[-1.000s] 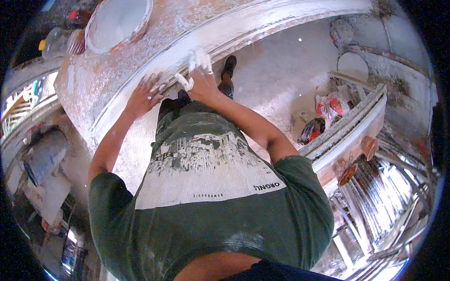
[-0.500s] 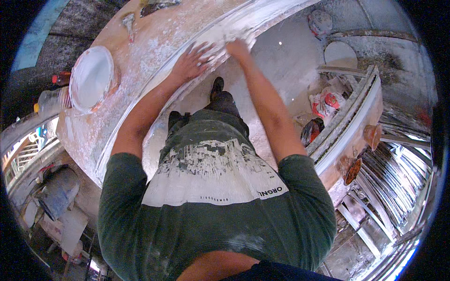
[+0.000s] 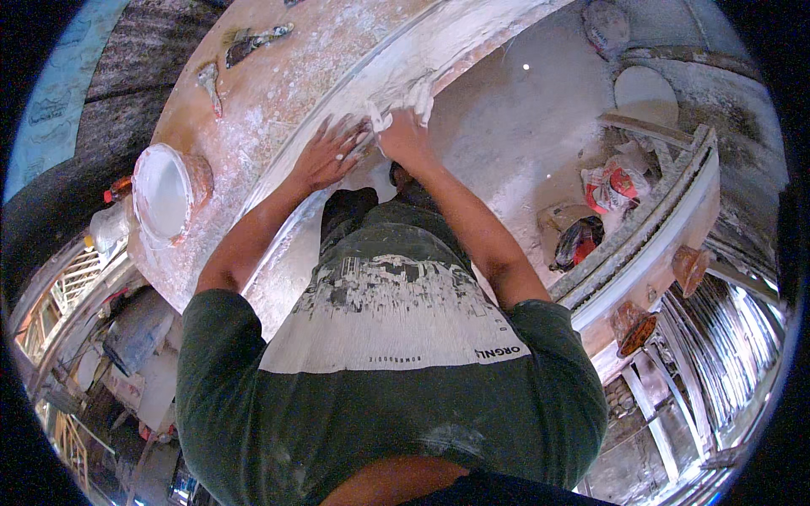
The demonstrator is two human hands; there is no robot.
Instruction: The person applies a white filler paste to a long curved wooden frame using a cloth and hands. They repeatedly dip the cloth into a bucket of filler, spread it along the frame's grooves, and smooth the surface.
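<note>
At the far left, a clear plastic bottle with a yellow cap (image 3: 108, 226) and a small red-topped container (image 3: 118, 188) stand just beyond a broad, tan, white-speckled table (image 3: 325, 42). Near the table's left edge sits a round tub with a white-smeared rim (image 3: 205, 179), its inside pale. Farther along the tabletop lie 2 tools: a pale-headed paintbrush with a reddish handle (image 3: 208, 80) and a dark, flat-ended tool (image 3: 245, 46).

The left hand (image 3: 329, 153) lies with fingers spread over a long, curved band coated in white (image 3: 422, 51), which runs along the table's near edge. Just to its right, the right hand (image 3: 405, 135) is on the outer edge of the same band, its fingers thick with white paste, thumb and fingers apart, nothing visible gripped between them. The 2 hands are side by side; whether their tips touch cannot be told.

Compared with 0.5 s ago, the right hand is sharp rather than blurred and has come in closer to the left, which keeps roughly its place. The handling thus appears gathered on 1 short stretch of the band.

Right of the band, a red-and-white plastic bag (image 3: 609, 187) and a black-and-red bag (image 3: 580, 240) lie on the floor, beside a second curved, white-edged piece (image 3: 654, 223) with 2 rusty-brown round knobs (image 3: 690, 268) on its outer side.
</note>
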